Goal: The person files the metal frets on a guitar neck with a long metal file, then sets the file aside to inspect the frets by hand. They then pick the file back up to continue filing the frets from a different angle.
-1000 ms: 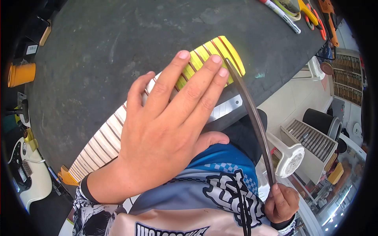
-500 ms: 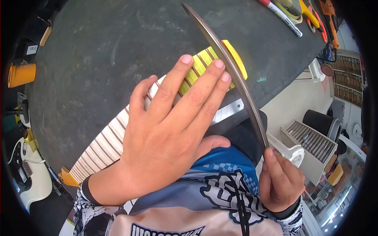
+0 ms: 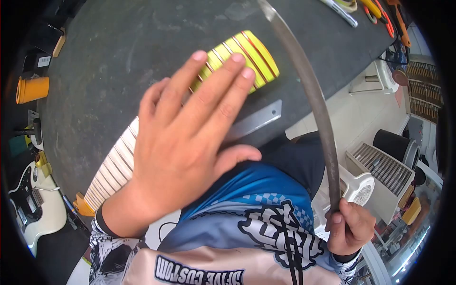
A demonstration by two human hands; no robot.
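A guitar neck [image 3: 111,164] lies across the dark work table, its fretboard covered in whitish strips between the frets and in yellow tape [image 3: 259,61] at the far end. My left hand [image 3: 183,128] rests on the fretboard with fingers spread and thumb out to the side, covering its middle. In my right hand [image 3: 351,227], near my body, is the lower end of a long, narrow metal file [image 3: 316,90]. The file is raised to the right of the taped end and apart from it. Beside the neck lies a flat metal strip [image 3: 259,118] with a hole.
Markers and orange-handled scissors [image 3: 385,19] lie at the table's upper right. An orange cup [image 3: 33,90] and a white guitar body [image 3: 45,209] are at left. On the right stand a white stool [image 3: 356,190] and a slatted box [image 3: 380,166].
The file has come off the taped end, moving right and toward my body with my right hand. My left hand and the neck appear slightly further left in view.
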